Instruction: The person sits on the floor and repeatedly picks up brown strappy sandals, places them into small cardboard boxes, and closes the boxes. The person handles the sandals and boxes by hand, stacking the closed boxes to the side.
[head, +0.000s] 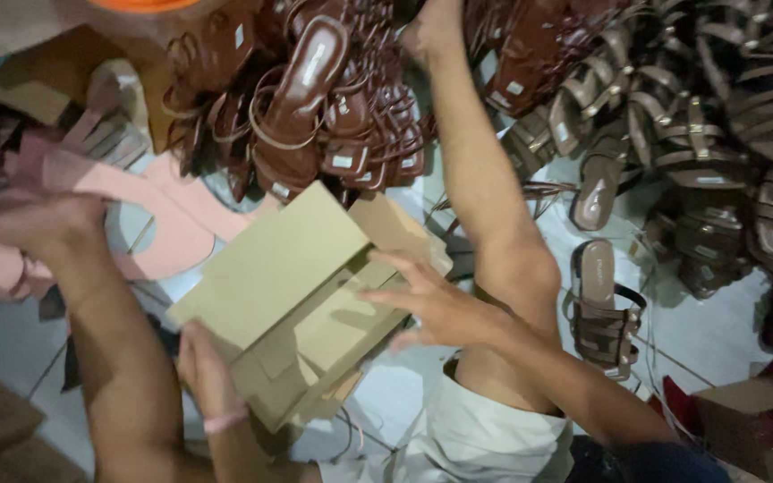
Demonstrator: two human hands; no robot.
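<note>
With the tan cardboard box [270, 268] at frame centre, left hand [206, 362] clamped on its lower edge and right hand [436, 309] spread-fingered on the flap, box opening appears underway; next needs 1 steady hold.

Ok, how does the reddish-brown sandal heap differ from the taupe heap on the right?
The reddish-brown heap is a warm, red-toned colour, while the taupe heap is a duller greyish-brown. The reddish-brown heap has thin looping straps, and the taupe heap has broader straps with small buckles. Both are open sandals with pale insole stickers.
</note>
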